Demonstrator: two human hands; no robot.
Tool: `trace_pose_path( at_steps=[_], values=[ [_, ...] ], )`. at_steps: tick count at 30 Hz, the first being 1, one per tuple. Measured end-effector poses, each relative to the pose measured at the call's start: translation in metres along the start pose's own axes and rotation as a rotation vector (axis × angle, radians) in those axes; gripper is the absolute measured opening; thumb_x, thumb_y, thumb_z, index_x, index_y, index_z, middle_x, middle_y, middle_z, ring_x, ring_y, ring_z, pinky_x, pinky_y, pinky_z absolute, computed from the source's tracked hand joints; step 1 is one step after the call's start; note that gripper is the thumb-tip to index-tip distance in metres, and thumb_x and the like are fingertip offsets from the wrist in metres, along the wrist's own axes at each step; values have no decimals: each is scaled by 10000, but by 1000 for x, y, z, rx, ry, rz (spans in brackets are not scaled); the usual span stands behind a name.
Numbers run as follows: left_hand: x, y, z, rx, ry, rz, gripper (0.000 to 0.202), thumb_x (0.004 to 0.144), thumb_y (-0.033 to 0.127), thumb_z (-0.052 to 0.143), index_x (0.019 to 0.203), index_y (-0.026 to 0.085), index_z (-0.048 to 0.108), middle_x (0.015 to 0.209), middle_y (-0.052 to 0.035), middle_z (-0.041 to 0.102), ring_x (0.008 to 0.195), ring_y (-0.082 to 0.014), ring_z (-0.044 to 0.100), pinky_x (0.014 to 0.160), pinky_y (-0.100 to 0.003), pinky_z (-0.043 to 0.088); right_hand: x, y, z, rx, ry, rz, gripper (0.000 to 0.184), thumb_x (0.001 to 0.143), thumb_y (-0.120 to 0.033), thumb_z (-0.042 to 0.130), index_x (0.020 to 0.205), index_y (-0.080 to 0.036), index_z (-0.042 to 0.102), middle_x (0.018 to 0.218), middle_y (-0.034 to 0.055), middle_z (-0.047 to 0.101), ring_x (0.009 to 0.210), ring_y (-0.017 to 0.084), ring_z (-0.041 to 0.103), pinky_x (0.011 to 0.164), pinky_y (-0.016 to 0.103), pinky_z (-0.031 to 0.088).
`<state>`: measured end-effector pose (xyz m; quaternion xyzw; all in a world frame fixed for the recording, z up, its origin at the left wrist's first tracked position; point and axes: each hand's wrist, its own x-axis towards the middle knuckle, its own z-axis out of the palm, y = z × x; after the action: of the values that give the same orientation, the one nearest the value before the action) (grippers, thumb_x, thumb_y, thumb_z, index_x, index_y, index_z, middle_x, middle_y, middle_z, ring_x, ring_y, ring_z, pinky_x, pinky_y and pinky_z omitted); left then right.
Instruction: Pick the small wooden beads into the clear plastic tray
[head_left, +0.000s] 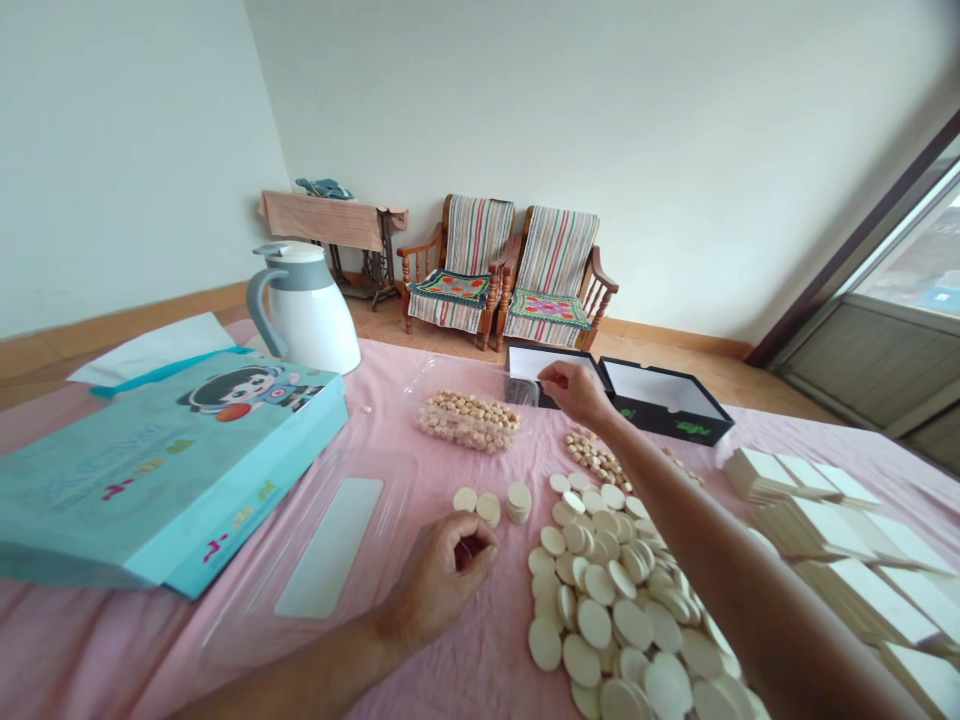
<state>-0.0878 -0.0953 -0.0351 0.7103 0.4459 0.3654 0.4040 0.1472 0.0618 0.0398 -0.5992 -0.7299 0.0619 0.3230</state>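
The left hand (pixel 442 570) and right hand (pixel 576 392) are curled, contents indeterminable; the clear tub (pixel 459 377) lies lengthwise left to right.

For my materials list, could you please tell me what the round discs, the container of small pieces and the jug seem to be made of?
Round discs: probably unfinished wood, pale and matte. Container: likely thin, glossy plastic, see-through with bright reflections. Jug: plastic or coated metal, perhaps; its white body looks smooth with a soft sheen.

A home: throw-draped wooden armchairs (pixel 559 250), a jug (pixel 319 325), perhaps a cloth-covered sewing table (pixel 322 218).
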Motion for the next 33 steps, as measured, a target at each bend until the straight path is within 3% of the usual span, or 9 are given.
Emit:
trace_pose_path(
  at_steps=[3,9,14,17,20,24,27,30,33],
  values=[
    [0,1,0,2,8,13,110,786,203,542,734,148,622,693,-18,624,649,-128,564,616,-220,421,-12,34,-5,-286,-220,71,221,723,-108,511,822,-186,692,782,27,694,758,138,619,673,205,420],
    [-1,9,-2,31,7,53,120,802,220,534,746,154,618,709,-23,618,636,-122,554,604,-217,423,-27,76,3,-373,-303,133,270,655,-61,561,836,-188,714,867,45,700,820,163,631,682,210,416],
    [-10,29,-3,98,-30,103,132,817,207,515,734,162,606,721,-28,615,647,-119,549,610,-217,432,-28,83,11,-344,-292,140,251,647,-66,534,761,-191,719,798,36,703,794,165,640,671,209,422],
    [-10,46,-15,139,-59,153,128,824,204,506,782,173,622,759,-31,633,663,-120,559,633,-222,449,-28,80,9,-323,-240,146,224,635,-68,526,718,-176,704,773,44,700,775,174,638,660,218,427],
    [11,55,-40,191,77,216,163,822,213,504,915,189,636,931,-50,658,825,-151,595,751,-257,477,-27,64,2,-288,-138,142,225,686,-110,496,787,-168,689,799,45,698,772,162,629,687,223,440],
    [69,34,-83,229,494,195,362,760,213,528,1118,193,574,1185,-73,587,1119,-228,529,935,-357,441,-17,19,-3,-6,6,34,193,707,-152,510,814,-171,670,771,21,693,710,126,619,678,202,452],
    [112,1,-103,181,746,-13,488,709,224,568,1191,171,520,1277,-109,520,1178,-260,492,986,-371,401,-9,-16,-1,178,-31,-66,170,701,-151,531,797,-164,671,724,11,686,668,116,613,634,196,446],
    [135,-26,-107,47,757,-225,508,708,263,566,1197,143,498,1267,-132,535,1172,-269,501,967,-366,399,-6,-32,0,241,-36,-110,210,725,-166,534,881,-163,675,771,9,696,668,106,610,641,196,447],
    [138,-40,-102,6,671,-260,351,727,306,538,1026,129,588,1062,-109,648,1006,-251,586,835,-341,457,-8,-19,-5,104,-9,-50,225,765,-180,504,910,-166,676,791,19,697,696,115,614,665,205,447]
  ],
)
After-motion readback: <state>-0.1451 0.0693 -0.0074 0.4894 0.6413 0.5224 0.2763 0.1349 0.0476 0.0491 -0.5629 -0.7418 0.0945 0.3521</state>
